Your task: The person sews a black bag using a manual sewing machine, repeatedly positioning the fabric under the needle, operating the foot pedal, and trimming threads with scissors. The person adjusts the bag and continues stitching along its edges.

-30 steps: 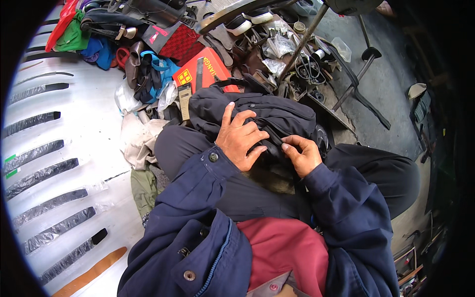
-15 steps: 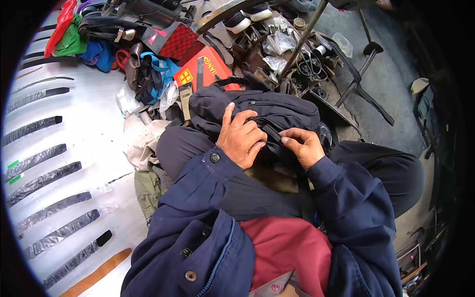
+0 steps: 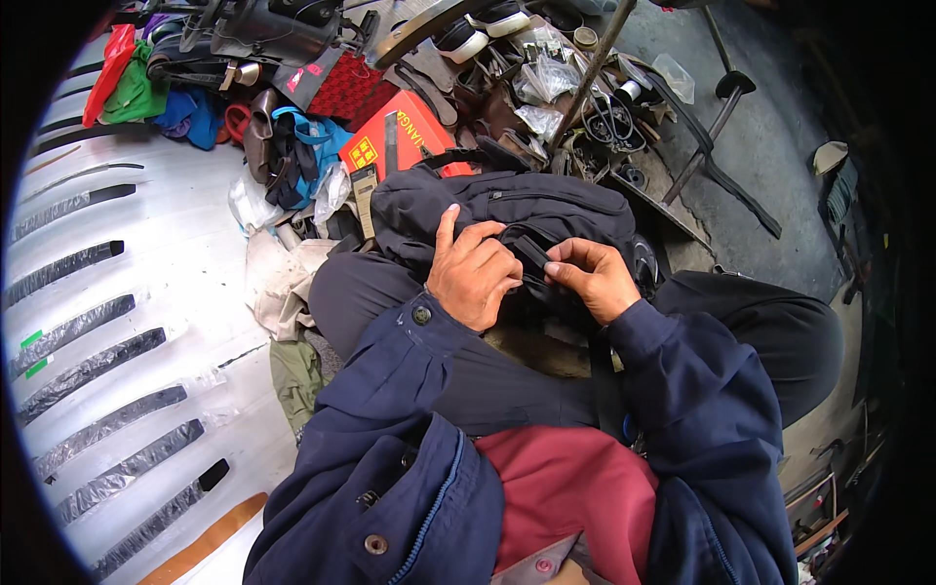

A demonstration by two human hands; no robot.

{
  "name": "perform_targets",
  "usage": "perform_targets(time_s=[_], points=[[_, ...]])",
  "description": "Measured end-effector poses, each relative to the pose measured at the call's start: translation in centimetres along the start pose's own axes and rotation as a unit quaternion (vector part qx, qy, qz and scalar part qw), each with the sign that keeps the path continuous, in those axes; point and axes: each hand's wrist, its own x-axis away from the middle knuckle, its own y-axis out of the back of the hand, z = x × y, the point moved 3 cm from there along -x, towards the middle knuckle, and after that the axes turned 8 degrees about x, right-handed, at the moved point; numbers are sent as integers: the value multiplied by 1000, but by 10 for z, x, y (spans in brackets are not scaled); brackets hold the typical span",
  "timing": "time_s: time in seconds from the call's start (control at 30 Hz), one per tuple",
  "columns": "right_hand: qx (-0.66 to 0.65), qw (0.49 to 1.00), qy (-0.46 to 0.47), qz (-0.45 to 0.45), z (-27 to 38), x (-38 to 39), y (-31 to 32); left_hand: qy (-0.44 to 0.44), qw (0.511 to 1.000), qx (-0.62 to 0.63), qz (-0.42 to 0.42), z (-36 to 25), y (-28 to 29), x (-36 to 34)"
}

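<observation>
A black fabric backpack (image 3: pixel 429 210) with a zipped pocket lies across my lap. My left hand (image 3: pixel 473 268) grips the bag at its near side, index finger pointing up along the fabric and the other fingers bent with the thumb. Between thumb and fingers, my right hand (image 3: pixel 595 278) pinches a flat black strap (image 3: pixel 529 252) just right of the left hand. The strap's far end runs into dark folds of the bag, so where it joins is hidden. What lies under my left fingers cannot be seen.
Beyond the bag lie a red box (image 3: pixel 405 132), a dark file-like tool (image 3: pixel 392 141) and clear plastic bags (image 3: pixel 546 78). A metal stand leg (image 3: pixel 595 73) rises at the far right. Wrapped dark strips (image 3: pixel 93 370) line the pale surface at left.
My right hand has shifted slightly left with the strap, bringing its fingertips a little nearer my left hand. The left hand keeps its place on the bag.
</observation>
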Motion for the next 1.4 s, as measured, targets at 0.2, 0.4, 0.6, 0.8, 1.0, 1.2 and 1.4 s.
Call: perform_targets(time_s=[0.2, 0.4, 0.6, 0.8, 1.0, 1.2, 1.4], points=[[52, 998, 13, 24, 7, 2, -5, 0, 1000, -3, -1, 0, 0, 0], [77, 996, -45, 14, 0, -2, -5, -9, 1000, -7, -7, -2, 0, 0], [110, 993, 34, -21, 10, 3, -5, -3, 1000, -8, -11, -1, 0, 0], [144, 977, 148, -55, 26, 13, -1, 0, 1000, 3, -16, 1, 0, 1], [142, 980, 134, -29, 21, 10, -3, 5, 1000, 1, -24, 3, -2, 2], [188, 973, 132, -29, 16, 4, -8, -5, 1000, 2, -20, 3, -1, 1], [196, 979, 48, 12, 10, 1, -7, -2, 1000, -3, -20, 1, -1, 0]])
